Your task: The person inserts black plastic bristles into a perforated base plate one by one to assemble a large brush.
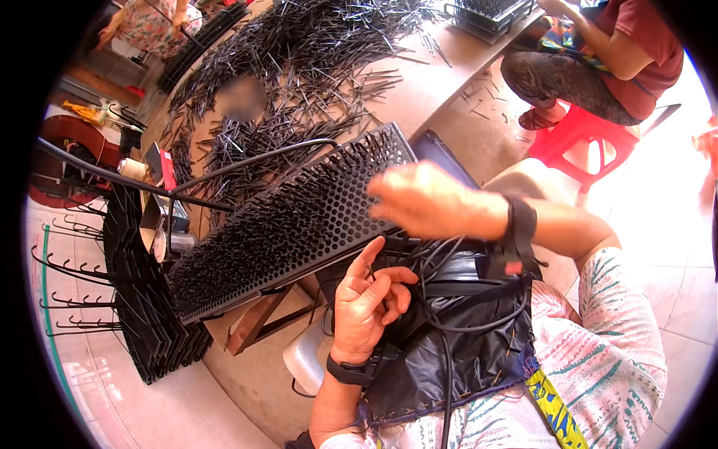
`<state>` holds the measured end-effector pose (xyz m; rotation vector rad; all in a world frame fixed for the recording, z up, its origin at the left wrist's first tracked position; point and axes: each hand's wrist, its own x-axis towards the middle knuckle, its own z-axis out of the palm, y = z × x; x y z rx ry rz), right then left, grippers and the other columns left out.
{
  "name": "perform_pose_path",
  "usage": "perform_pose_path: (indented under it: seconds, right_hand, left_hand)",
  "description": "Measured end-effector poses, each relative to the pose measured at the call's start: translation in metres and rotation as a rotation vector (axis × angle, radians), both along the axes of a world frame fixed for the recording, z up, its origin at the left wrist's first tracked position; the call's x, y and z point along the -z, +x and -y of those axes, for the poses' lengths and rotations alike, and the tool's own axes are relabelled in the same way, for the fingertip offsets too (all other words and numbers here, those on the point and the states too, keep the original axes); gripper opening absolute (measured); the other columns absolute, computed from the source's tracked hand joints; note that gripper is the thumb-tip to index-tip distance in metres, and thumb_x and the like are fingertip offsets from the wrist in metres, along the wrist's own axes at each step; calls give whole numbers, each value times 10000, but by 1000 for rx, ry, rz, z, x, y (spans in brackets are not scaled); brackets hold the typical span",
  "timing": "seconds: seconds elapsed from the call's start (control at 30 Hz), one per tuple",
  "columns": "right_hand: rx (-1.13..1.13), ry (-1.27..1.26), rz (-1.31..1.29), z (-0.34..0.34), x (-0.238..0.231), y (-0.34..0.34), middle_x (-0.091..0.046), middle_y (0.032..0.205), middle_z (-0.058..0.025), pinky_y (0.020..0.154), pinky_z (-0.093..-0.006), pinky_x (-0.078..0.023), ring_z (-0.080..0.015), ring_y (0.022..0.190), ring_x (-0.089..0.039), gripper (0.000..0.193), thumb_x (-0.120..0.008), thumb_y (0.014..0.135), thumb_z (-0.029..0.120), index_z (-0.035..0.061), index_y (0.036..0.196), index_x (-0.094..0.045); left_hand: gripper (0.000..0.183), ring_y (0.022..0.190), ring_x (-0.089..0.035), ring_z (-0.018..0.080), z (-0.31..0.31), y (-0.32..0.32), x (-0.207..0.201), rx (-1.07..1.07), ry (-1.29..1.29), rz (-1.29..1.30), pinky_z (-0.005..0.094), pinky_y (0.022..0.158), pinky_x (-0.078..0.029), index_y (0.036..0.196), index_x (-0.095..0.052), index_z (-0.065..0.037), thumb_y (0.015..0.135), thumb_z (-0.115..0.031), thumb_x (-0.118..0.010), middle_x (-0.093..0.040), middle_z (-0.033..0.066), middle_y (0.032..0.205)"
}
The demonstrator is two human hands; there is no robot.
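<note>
A long black perforated rack (345, 212) slants across the middle, its left and far parts thick with short upright black pieces (254, 238). Bare holes show toward its right end. Over that end is my right hand (430, 200), smeared by motion, its fingertips too blurred to show whether they hold anything. My left hand (366, 307) is just in front of the rack's near edge, palm up. Its index finger points upward while the thumb and other fingers curl together; a small dark bit shows by the thumb, too small to name. Black cables (441, 299) lie on a black apron (419, 359) over my lap.
Loose thin black strips (299, 52) heap on the table (415, 82) beyond the rack. Stacked black racks with hooks (142, 284) stand left. A co-worker (636, 45) sits on a red stool (587, 146) at far right; another person (161, 26) is far left.
</note>
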<state>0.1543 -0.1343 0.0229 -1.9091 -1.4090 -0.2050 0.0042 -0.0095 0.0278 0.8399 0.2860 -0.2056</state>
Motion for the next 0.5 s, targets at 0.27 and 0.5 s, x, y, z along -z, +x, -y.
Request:
perform_pose_path:
  seconds: [0.27, 0.5]
  right_hand:
    - [-261, -180, -751, -11, -11, -48, -566, 706, -159, 543, -319, -475, -289, 623, -588, 131, -573, 722, 50, -41, 811, -542]
    - [68, 193, -256, -9, -21, -21, -559, 644, -95, 513, -284, -453, -221, 584, -582, 88, -628, 698, 42, 17, 750, -562]
  left_hand:
    - [417, 524, -479, 89, 2, -2, -2, 72, 190, 70, 145, 373, -273, 1206, -341, -39, 815, 10, -479, -523, 93, 723]
    - [576, 754, -560, 178, 5, 0, -6, -13, 123, 74, 195, 494, -413, 1292, -230, -59, 793, 22, -507, -535, 159, 976]
